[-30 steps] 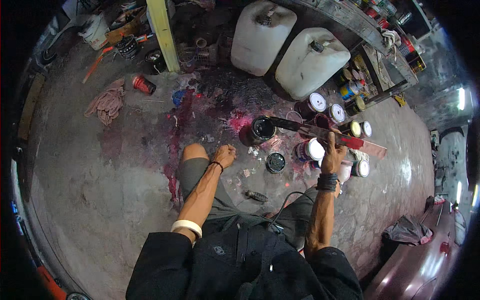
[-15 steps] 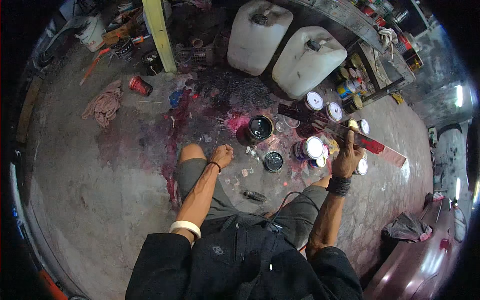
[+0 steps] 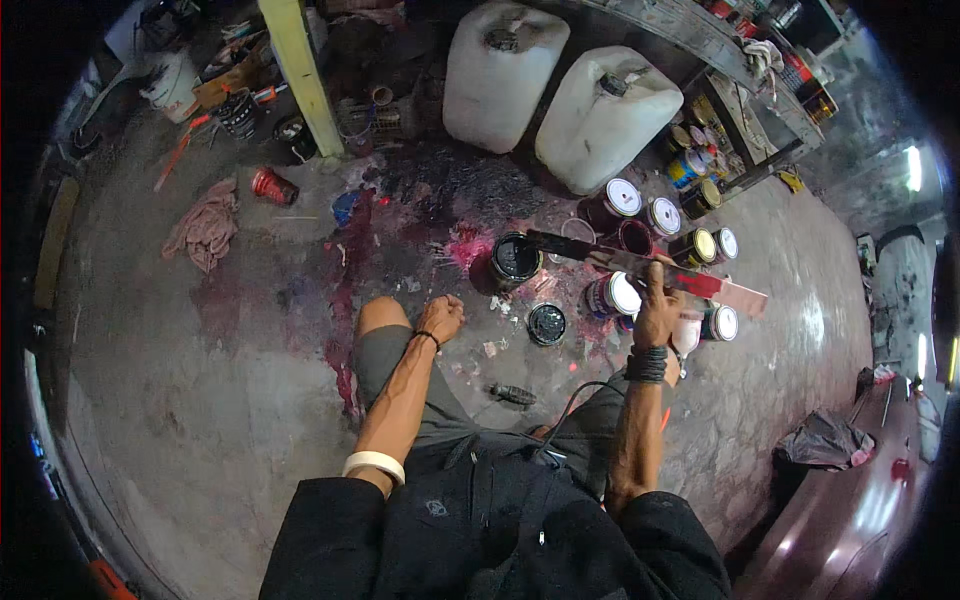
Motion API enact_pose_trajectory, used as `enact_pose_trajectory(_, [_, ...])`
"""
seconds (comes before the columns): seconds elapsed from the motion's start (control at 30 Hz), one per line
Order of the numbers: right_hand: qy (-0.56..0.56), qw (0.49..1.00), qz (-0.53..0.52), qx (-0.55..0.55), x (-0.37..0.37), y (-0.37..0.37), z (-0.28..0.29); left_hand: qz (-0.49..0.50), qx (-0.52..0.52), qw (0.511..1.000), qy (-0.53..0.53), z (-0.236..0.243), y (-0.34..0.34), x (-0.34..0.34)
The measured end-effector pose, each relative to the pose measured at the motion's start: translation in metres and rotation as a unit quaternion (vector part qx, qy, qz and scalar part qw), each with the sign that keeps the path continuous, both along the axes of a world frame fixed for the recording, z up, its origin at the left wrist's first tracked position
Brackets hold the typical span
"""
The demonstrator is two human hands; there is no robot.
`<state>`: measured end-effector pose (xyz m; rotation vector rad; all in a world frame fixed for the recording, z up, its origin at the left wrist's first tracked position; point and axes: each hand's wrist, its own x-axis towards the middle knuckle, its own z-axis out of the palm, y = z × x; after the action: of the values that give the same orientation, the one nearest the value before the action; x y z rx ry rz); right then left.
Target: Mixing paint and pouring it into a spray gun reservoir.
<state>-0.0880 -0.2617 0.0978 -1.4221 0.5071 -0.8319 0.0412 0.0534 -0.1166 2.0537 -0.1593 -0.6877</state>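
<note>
My right hand (image 3: 657, 315) grips a long flat paint stirring stick (image 3: 600, 257), dark at its left end and smeared red toward its pale right end. Its dark tip lies over the rim of an open can of black paint (image 3: 515, 262). My left hand (image 3: 441, 319) is beside my left knee, fingers curled in, with nothing visible in them. A round lid coated in black (image 3: 547, 325) lies on the floor between my knees, nearer than the open can. Below my right hand, closed paint cans (image 3: 610, 295) are partly hidden.
Two big whitish jerrycans (image 3: 608, 120) stand at the back. Several lidded cans (image 3: 664, 217) crowd the right, beside an open can of dark red (image 3: 635, 237). A black-handled tool (image 3: 512, 394) lies near me. Farther left are a pink rag (image 3: 204, 233) and a red cup (image 3: 274, 186).
My right hand has moved left with the stirring stick, bringing its dark end over the black paint can. My left hand's fingers have loosened slightly. The view has shifted a little.
</note>
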Motion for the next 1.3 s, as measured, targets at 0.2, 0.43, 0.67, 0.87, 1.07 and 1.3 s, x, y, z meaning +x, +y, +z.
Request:
enact_pose_trajectory(0.2, [0.013,0.993,-0.046,0.112,0.002,-0.013,-0.058,-0.003,0.013,1.0,0.019,-0.002,0.0,0.001])
enact_pose_trajectory(0.43, [0.042,0.961,-0.075,0.263,0.012,-0.037,-0.105,-0.004,0.026,0.999,0.021,-0.001,0.0,0.002])
enact_pose_trajectory(0.67, [0.113,0.979,0.053,0.159,0.071,-0.09,-0.121,-0.023,0.038,0.999,-0.007,-0.02,0.0,0.002])
enact_pose_trajectory(0.87, [0.065,0.994,0.092,-0.008,0.145,-0.158,-0.191,-0.032,0.007,0.999,-0.026,-0.042,0.005,0.005])
enact_pose_trajectory(1.07, [0.105,0.967,-0.028,0.231,0.178,-0.184,-0.2,0.007,0.028,0.998,0.047,-0.035,0.013,0.004])
enact_pose_trajectory(1.3, [0.039,0.929,-0.088,0.358,0.183,-0.214,-0.167,-0.038,0.041,0.998,-0.004,-0.036,0.015,0.007])
